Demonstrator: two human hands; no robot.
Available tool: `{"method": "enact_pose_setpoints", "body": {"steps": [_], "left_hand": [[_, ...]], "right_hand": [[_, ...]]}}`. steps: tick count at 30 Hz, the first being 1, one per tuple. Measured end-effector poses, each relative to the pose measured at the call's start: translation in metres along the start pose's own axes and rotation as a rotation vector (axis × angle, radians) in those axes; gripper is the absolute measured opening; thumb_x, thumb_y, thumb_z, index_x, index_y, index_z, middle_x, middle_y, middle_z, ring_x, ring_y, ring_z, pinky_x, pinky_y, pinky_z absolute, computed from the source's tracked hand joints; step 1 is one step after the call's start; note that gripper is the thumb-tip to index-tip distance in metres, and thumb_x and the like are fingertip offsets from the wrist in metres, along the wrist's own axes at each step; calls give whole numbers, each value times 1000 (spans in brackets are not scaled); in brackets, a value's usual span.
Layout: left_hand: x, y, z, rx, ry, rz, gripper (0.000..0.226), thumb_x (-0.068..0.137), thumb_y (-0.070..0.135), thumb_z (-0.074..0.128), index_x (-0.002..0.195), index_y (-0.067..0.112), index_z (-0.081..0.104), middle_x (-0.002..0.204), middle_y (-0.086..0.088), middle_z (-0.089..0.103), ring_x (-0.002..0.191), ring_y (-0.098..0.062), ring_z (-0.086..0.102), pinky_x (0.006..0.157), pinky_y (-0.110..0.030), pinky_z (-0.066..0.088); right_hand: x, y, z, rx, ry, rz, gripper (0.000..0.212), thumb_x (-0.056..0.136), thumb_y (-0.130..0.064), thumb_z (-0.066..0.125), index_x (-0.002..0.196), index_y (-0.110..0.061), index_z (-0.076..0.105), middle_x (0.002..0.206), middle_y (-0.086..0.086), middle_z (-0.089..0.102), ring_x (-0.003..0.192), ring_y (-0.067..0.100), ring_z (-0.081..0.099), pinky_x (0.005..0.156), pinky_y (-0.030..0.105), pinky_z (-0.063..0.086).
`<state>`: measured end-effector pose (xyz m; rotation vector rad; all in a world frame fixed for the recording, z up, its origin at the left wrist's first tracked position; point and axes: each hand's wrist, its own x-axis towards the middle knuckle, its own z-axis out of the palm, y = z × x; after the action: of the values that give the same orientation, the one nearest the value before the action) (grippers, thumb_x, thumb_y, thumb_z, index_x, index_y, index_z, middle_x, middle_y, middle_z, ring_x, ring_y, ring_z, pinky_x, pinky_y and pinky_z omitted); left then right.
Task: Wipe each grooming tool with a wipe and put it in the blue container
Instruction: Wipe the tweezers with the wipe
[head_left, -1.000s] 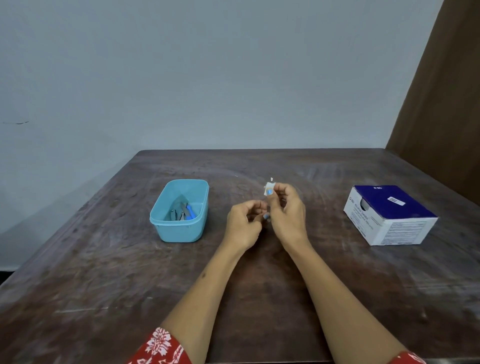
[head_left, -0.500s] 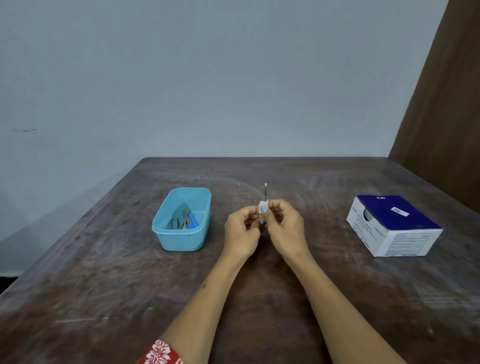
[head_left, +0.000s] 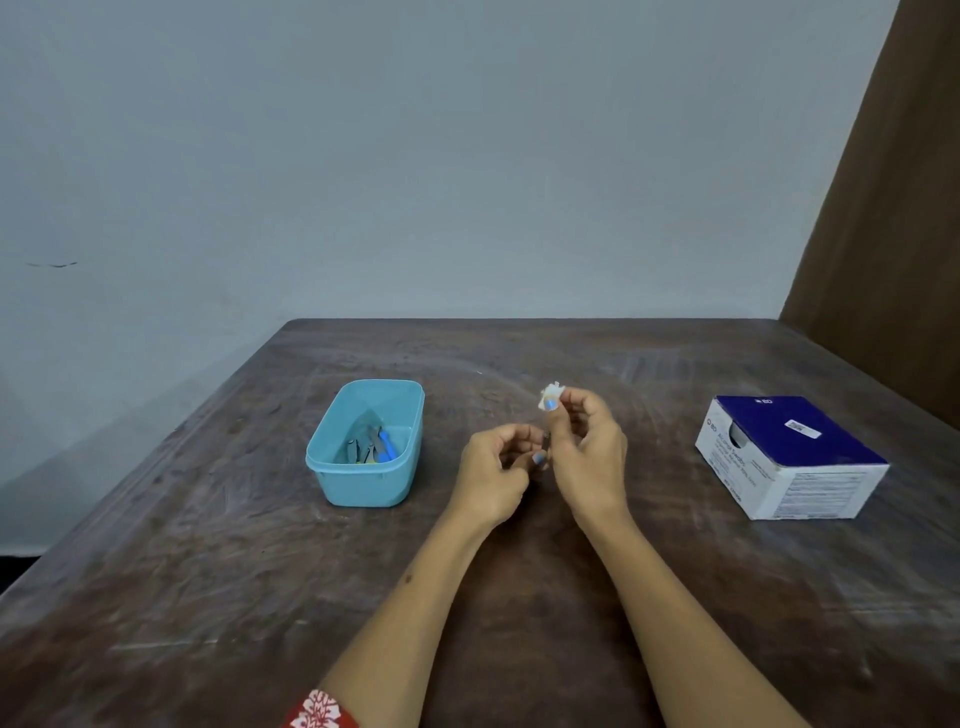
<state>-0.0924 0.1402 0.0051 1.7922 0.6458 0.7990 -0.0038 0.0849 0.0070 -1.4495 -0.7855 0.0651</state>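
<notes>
My right hand pinches a small white wipe between thumb and fingertips, raised above the table's middle. Just left of it, my left hand holds a thin dark metal grooming tool by its lower end; most of the tool is hidden between the hands. The wipe sits at or just above the tool's upper end. The light blue container stands on the table to the left of both hands, with several grooming tools lying inside it, one with a blue handle.
A white and dark blue box of swabs stands at the right on the dark wooden table. A pale wall rises behind the table, and a brown panel runs along the right side.
My right hand slid the wipe up along the tool, from low on its shaft to its upper end. My left hand kept its hold low on the tool.
</notes>
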Motion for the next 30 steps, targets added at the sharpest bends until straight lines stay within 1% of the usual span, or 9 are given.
{"method": "enact_pose_setpoints", "body": {"steps": [4, 7, 11, 13, 15, 17, 21, 26, 30], "left_hand": [[1, -1, 0, -39, 52, 1, 29, 84, -12, 51, 97, 9, 67, 90, -9, 70, 87, -15, 66, 74, -19, 54], [1, -2, -1, -71, 71, -10, 32, 84, -11, 51, 99, 13, 67, 92, -9, 71, 88, -16, 67, 74, -19, 54], [1, -2, 2, -8, -3, -3, 23, 84, -7, 56, 92, 11, 67, 87, -8, 69, 84, -15, 66, 76, -23, 55], [1, -3, 4, 17, 15, 14, 22, 84, -7, 56, 91, 11, 67, 87, -7, 69, 85, -16, 66, 78, -26, 56], [1, -4, 4, 9, 53, 4, 24, 84, -8, 54, 93, 11, 67, 88, -6, 70, 86, -16, 66, 78, -26, 56], [2, -5, 3, -27, 83, -10, 29, 85, -8, 53, 96, 14, 67, 90, -4, 70, 88, -15, 67, 79, -31, 57], [2, -3, 2, -59, 95, -30, 29, 85, -7, 54, 98, 15, 67, 91, -5, 71, 89, -15, 67, 82, -34, 57], [-1, 3, 5, -77, 21, -19, 22, 85, -7, 57, 91, 12, 66, 84, -3, 67, 81, -9, 64, 73, -19, 55], [1, 1, 3, -98, 77, -21, 29, 84, -11, 53, 95, 12, 67, 90, -8, 70, 87, -15, 67, 78, -26, 56]], "right_hand": [[-1, 5, 1, -28, -74, 52, 10, 90, -17, 59, 98, -16, 64, 93, -2, 67, 82, 6, 64, 65, 12, 51], [-2, 6, 3, -42, -109, 67, 8, 89, -17, 60, 97, -17, 64, 90, -1, 68, 83, 11, 66, 69, 20, 54], [0, 2, 0, 4, 12, 34, 8, 91, -20, 58, 98, -24, 61, 97, -2, 66, 86, 13, 65, 70, 33, 57], [1, 2, 0, 13, 13, 47, 9, 91, -20, 58, 99, -22, 61, 97, -1, 66, 81, 8, 65, 67, 27, 57], [0, 2, 0, -8, -23, 55, 9, 91, -16, 58, 98, -17, 62, 93, -1, 66, 72, 0, 64, 61, 14, 52], [-1, 3, 1, -16, -74, 73, 8, 90, -15, 59, 97, -15, 63, 89, 1, 67, 69, 0, 64, 57, 10, 49], [-2, 2, 2, -30, -107, 64, 8, 90, -15, 59, 97, -16, 62, 87, -2, 68, 71, -2, 63, 62, 8, 48], [1, -3, -2, 39, 12, 39, 10, 91, -18, 58, 101, -17, 62, 94, -4, 66, 79, 1, 63, 63, 9, 48], [-1, 1, 0, -9, -85, 79, 10, 90, -16, 60, 98, -12, 65, 86, -1, 68, 72, 6, 64, 60, 10, 49]]}}
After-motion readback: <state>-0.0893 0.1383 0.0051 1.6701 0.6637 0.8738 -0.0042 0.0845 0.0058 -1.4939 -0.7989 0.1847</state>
